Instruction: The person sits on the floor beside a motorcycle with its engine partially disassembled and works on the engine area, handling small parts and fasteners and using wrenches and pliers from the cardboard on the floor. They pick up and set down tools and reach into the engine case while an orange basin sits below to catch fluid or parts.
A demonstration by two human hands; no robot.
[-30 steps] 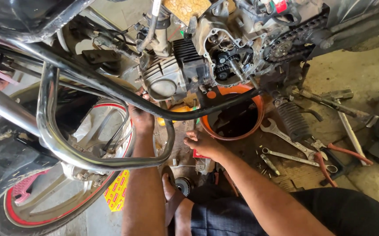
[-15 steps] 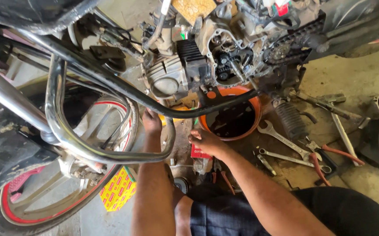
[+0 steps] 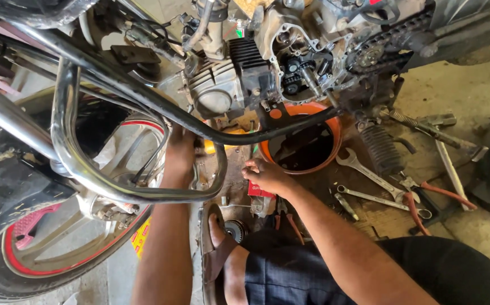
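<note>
Both hands' fingers (engine-shadowed) hidden

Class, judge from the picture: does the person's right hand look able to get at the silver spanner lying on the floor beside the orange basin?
Probably yes. The right hand rests low by the orange basin, and the silver spanner lies in the open on the floor just past it, with nothing lying between them.

Both forearms stretch forward, bare. The left hand [image 3: 180, 152] reaches up, wrist straight (its fingers are hidden). The right hand [image 3: 267, 176] lies palm-down, fingers curled loosely.
</note>
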